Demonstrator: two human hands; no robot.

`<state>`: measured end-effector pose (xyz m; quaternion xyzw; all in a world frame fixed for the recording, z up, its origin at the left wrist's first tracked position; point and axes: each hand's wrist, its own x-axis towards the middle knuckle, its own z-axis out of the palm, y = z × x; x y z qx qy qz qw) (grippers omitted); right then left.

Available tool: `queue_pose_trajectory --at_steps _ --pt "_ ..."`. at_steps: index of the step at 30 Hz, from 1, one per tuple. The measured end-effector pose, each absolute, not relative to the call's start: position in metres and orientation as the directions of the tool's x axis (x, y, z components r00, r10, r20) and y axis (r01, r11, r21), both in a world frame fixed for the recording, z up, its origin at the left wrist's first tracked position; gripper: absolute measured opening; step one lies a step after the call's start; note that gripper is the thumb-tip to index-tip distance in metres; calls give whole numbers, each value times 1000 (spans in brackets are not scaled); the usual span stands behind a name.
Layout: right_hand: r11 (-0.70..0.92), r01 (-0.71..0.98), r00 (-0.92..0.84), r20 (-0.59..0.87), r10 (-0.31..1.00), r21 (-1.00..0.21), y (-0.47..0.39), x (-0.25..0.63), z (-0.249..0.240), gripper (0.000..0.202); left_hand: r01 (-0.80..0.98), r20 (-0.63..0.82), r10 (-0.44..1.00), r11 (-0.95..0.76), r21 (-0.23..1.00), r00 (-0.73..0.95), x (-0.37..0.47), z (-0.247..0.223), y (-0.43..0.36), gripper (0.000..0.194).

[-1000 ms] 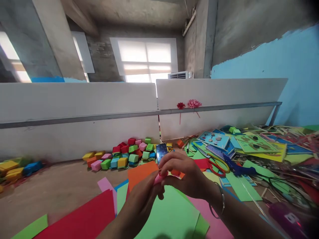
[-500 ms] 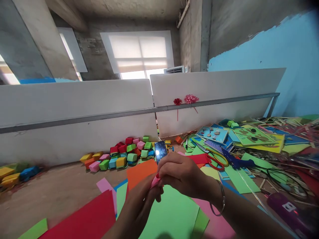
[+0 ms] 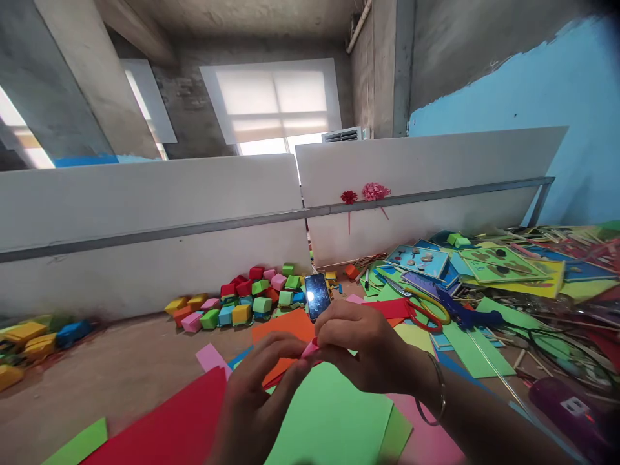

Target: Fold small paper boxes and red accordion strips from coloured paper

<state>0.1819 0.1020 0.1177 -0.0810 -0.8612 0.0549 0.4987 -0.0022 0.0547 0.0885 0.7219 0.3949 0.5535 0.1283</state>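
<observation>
A small rolled piece of pink paper [image 3: 310,349] is pinched between my two hands above the sheets. My left hand [image 3: 264,381] grips its lower left end between thumb and fingers. At its upper right end, the fingertips of my right hand [image 3: 356,342] close on it; a bracelet circles that wrist. Right below lie a light green sheet [image 3: 334,413] and an orange sheet [image 3: 285,329]. A large red sheet [image 3: 169,420] spreads out to the left. Just beyond my right hand a dark phone [image 3: 317,295] leans upright.
Colourful foam blocks [image 3: 242,313] are heaped at the back. On the right lie red-handled scissors [image 3: 423,316], a blue glue gun [image 3: 467,316], its dark cable and a purple device [image 3: 571,410]. Two paper flowers [image 3: 376,191] hang on the rail of the white partition [image 3: 232,187].
My left hand has shifted its grip, its fingers now arched over the pink paper from above. The view has swung slightly left. Both hands keep hold of the piece.
</observation>
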Motion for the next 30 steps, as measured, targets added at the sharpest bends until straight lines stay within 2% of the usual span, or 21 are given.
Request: queue_pose_trajectory --at_steps 3,9,13,17,24,27,30 --pt "977 85 -495 843 211 -195 100 181 117 19 409 750 658 -703 581 66 -6 87 55 9" --pt "951 189 -466 830 307 -246 98 180 114 9 432 798 598 -739 517 70 -6 87 55 7" --pt "959 157 -515 809 282 -235 98 179 115 7 476 832 546 -759 444 96 -5 88 54 7" --pt "962 119 -524 808 271 -246 98 179 116 10 523 837 532 -753 400 125 -3 89 53 8" --pt "962 166 -486 830 272 -218 96 177 109 20 619 892 406 -758 207 199 3 89 55 13" --pt "962 183 -487 831 269 -204 98 176 107 21 619 884 432 -747 242 176 2 88 56 13" --pt "952 151 -503 808 306 -267 102 176 109 14 562 832 548 -716 414 87 -2 85 57 9"
